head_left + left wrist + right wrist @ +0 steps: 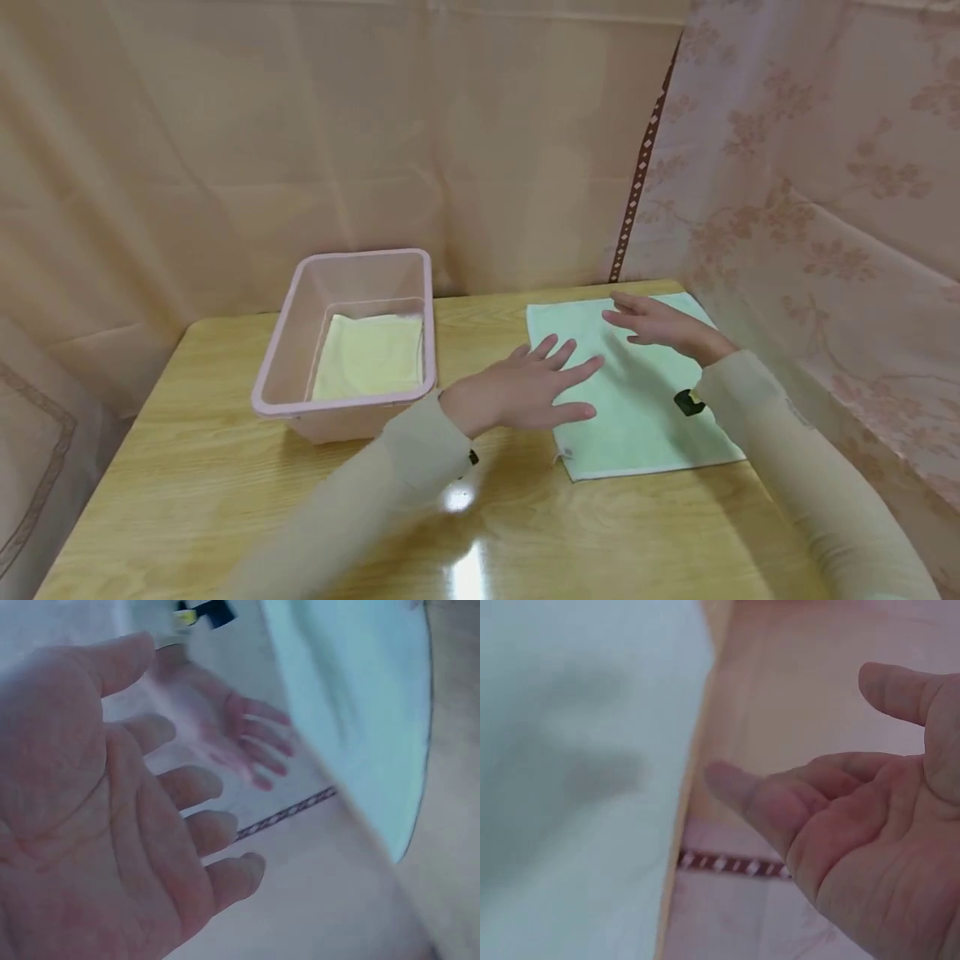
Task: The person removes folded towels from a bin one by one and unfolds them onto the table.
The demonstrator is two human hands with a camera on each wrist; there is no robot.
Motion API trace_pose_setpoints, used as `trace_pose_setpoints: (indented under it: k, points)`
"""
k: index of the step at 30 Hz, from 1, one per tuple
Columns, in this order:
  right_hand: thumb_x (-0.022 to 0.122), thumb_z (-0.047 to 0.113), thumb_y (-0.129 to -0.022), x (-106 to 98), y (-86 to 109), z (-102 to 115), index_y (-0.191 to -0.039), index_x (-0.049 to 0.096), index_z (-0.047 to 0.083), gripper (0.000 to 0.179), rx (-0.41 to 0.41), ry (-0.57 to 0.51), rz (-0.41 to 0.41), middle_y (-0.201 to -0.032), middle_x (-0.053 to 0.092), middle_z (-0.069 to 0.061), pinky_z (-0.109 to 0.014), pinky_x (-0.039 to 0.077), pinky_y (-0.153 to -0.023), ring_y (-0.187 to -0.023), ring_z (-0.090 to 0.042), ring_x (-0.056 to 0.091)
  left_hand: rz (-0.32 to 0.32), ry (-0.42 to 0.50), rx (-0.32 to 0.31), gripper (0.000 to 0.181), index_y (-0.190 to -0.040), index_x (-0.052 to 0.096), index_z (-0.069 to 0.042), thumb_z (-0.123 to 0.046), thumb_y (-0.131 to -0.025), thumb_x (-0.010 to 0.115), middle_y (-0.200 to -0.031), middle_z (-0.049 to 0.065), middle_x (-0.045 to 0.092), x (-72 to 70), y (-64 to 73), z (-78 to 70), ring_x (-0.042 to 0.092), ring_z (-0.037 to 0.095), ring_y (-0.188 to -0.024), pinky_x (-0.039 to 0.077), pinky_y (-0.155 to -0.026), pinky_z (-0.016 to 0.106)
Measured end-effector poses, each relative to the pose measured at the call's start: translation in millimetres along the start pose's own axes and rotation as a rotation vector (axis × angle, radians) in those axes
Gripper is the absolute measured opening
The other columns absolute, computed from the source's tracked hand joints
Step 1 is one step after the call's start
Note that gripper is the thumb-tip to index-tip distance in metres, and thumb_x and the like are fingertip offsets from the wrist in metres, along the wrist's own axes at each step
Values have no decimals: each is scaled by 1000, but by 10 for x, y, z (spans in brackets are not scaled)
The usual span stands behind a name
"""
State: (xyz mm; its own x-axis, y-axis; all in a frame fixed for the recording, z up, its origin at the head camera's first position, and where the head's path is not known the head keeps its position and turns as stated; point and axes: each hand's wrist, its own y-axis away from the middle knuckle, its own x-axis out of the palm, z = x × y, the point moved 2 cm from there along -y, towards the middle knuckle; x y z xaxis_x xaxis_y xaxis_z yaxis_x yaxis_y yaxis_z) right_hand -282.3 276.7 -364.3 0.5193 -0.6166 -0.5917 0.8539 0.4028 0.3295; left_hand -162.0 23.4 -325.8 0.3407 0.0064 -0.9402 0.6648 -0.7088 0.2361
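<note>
A pale green towel [637, 408] lies spread flat on the right part of the table, its far edge near the table's back edge. My left hand [525, 392] hovers at the towel's left side, fingers spread and holding nothing. Over the towel's far right part is my right hand [660, 325], also without anything in it, its fingers loosely extended. In the right wrist view the hand's shadow falls on the towel [577, 847]. A folded pale yellow towel [371, 354] sits on the bottom of a pink plastic basin [341, 408], left of my left hand.
The wooden table [187, 483] has curtains behind it and along the right side. The beige curtain [300, 150] hangs close to the back edge, the flowered curtain [825, 250] to the right. My left forearm passes near the basin's front right corner.
</note>
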Motion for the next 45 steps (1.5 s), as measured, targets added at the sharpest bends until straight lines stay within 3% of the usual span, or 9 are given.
trace_pose_setpoints:
  k: [4,10,13,20,25,32,36,41,45]
  points:
    - [55,56,-100,47,-57,206,-163,6,6,94,-90,-126,51,-168,10,-16,-54,40,-109,-150,-37,24,5,127,11,69,-163,8,-36,-62,-105,35,-169,7,0,-278,304,174,-6,28,-154,4,-123,52]
    - [52,35,-108,157,-165,536,-163,8,5,76,-199,-350,121,-168,12,-12,-47,43,-108,-151,-31,24,-33,401,-13,75,-164,8,-28,-60,-104,40,-169,-4,2,-657,732,676,-5,17,-154,8,-123,44]
    - [49,25,-109,249,-212,709,-163,8,4,70,-251,-481,157,-168,13,-12,-51,39,-110,-152,-29,22,-41,495,-59,76,-164,8,-27,-59,-104,42,-168,-12,5,-771,987,921,2,12,-153,11,-123,43]
    - [46,15,-110,527,-335,1065,-162,11,1,65,-321,-691,196,-168,16,-11,-50,37,-112,-151,-26,24,-82,619,-232,72,-163,5,-34,-57,-106,41,-168,-5,11,-859,1630,1456,6,26,-154,8,-120,60]
    - [45,9,-109,762,-424,1238,-160,14,-3,61,-346,-772,195,-167,18,-15,-48,40,-111,-150,-29,28,-158,675,-371,68,-162,9,-40,-57,-105,42,-169,-4,4,-768,2061,1862,1,34,-154,8,-114,70]
    - [50,7,-107,1108,-525,1403,-159,19,-4,61,-360,-804,169,-166,22,-16,-43,46,-106,-149,-30,29,-298,765,-434,71,-164,5,-32,-50,-107,44,-169,2,1,-406,2398,2336,7,41,-152,14,-112,74]
    - [55,10,-105,1299,-551,1468,-160,21,-1,65,-357,-761,156,-166,23,-13,-41,47,-105,-149,-27,30,-397,859,-424,77,-164,1,-24,-42,-107,49,-170,5,4,-176,2466,2512,12,36,-153,25,-118,51]
    - [60,13,-103,1498,-560,1509,-161,21,3,70,-338,-682,149,-166,23,-11,-37,50,-102,-147,-25,35,-528,992,-320,76,-164,6,-12,-21,-107,55,-168,15,10,89,2460,2611,14,32,-153,43,-99,15]
    - [60,10,-103,1618,-582,1528,-160,18,0,72,-360,-670,187,-167,20,-14,-37,50,-101,-148,-25,32,-595,1013,-288,71,-162,19,-6,-14,-104,59,-166,16,21,250,2440,2624,30,20,-149,45,-97,14]
